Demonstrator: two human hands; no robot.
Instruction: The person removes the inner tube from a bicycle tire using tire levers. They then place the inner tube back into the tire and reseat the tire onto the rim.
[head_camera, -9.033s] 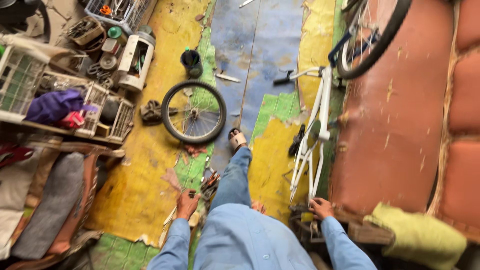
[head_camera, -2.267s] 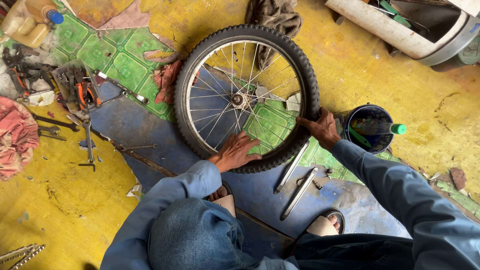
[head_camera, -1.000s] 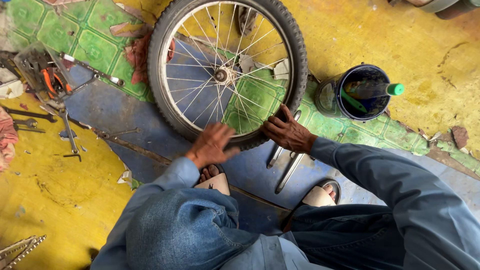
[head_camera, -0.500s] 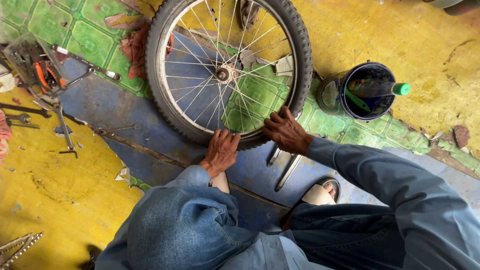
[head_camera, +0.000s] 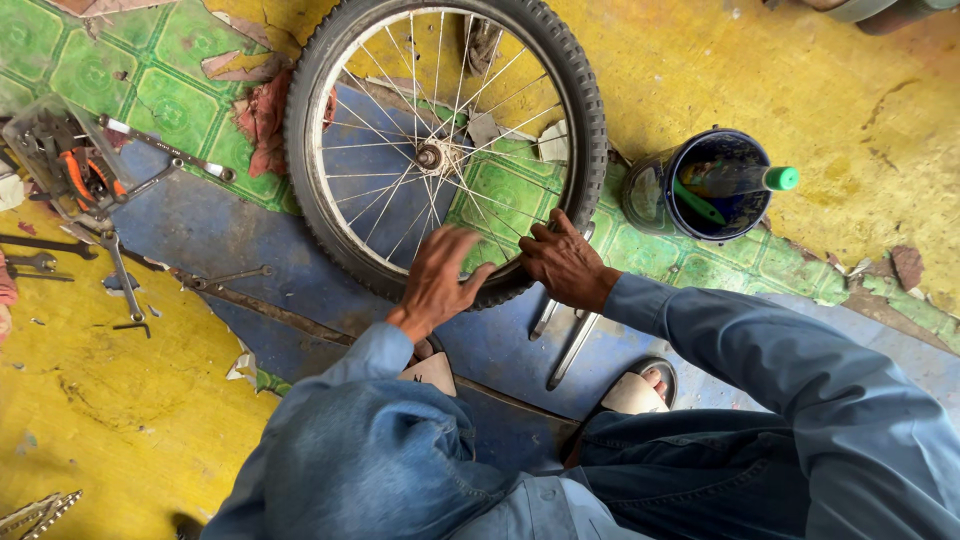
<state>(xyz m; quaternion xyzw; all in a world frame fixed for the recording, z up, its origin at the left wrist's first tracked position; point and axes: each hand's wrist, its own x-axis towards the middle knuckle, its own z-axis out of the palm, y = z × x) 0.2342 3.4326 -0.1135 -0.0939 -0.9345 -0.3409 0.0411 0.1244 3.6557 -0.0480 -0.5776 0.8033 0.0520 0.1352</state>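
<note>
Left hand (head_camera: 440, 275) had lifted from floor onto wheel (head_camera: 445, 150), fingers spread, blurred. Right hand (head_camera: 565, 262) gripped tyre's near edge, fingers curled over it, steadying. Wheel lay flat on floor beside bucket (head_camera: 712, 187).

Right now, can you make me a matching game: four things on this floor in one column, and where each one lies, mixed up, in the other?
1 bicycle wheel
2 dark bucket
3 orange-handled pliers
4 flat metal levers

a far left, among tools
b under both hands
c right of the wheel
d below the right hand

Pairs: 1-b, 2-c, 3-a, 4-d
</note>
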